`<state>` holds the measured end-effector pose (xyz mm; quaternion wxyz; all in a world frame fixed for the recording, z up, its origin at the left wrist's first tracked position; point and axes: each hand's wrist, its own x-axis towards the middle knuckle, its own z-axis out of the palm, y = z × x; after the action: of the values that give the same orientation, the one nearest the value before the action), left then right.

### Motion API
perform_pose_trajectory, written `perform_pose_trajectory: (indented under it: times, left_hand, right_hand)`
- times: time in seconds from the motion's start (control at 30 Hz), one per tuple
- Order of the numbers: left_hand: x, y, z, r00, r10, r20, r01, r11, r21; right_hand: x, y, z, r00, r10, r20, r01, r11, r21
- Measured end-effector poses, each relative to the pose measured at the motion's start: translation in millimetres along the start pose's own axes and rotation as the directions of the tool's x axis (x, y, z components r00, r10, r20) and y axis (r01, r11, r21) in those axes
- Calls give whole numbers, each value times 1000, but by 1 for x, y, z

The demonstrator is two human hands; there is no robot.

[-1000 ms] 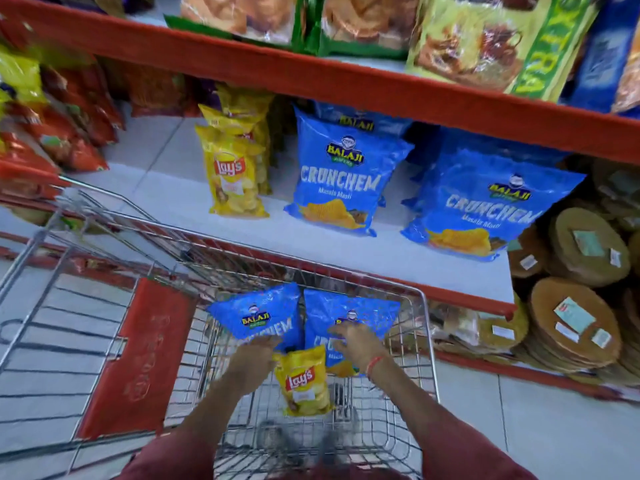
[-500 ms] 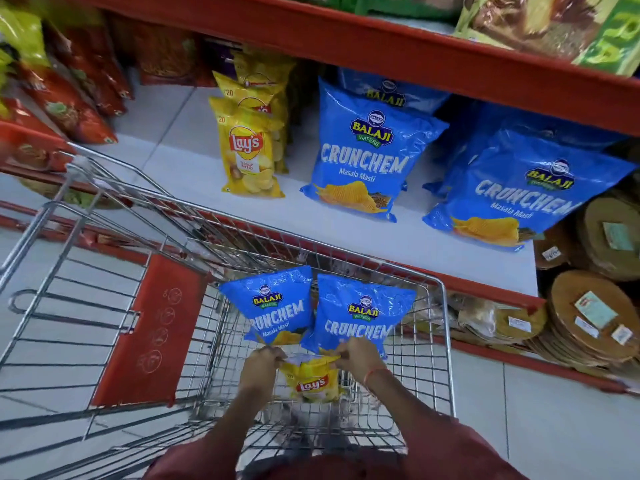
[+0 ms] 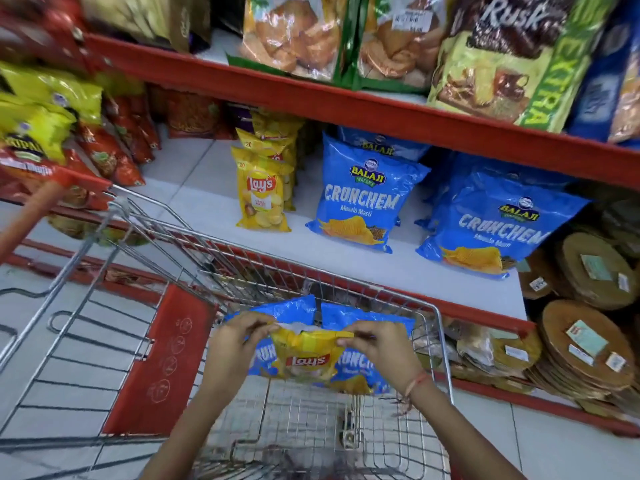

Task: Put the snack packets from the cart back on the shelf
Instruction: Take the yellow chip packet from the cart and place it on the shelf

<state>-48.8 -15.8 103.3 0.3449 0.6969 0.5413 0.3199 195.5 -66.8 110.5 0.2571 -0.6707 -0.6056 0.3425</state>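
Low in the frame's centre, the left hand (image 3: 232,348) and right hand (image 3: 382,348) each pinched a top corner of a yellow Lay's packet (image 3: 306,356), holding it above the wire cart (image 3: 441,344), in front of two blue Crunchem packets (image 3: 360,322).

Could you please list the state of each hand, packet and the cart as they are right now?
Left hand: pinching yellow Lay's packet, lifted, upside down.
Right hand: pinching it too.
Two blue Crunchem packets: in cart.
Shelf Lay's packets: upright.
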Motion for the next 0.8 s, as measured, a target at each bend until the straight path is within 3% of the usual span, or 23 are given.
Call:
perform_pose_trajectory:
  times: [0.27,0.43,0.8]
  left_hand:
    - [67,54,-62,960,199,-196,-200,980,18]
    - [118,77,-88,906,292,-307,-277,956,93]
    - [201,25,-84,953,173,-247,-124,971,204]
  right_hand:
    - [53,-84,-55,937,-224,-269,230,973,-12]
    - [100,-120,-74,887,-312,-341,311,949,-57]
    - [224,-115,-36,952,-165,-259,112,972,-209]
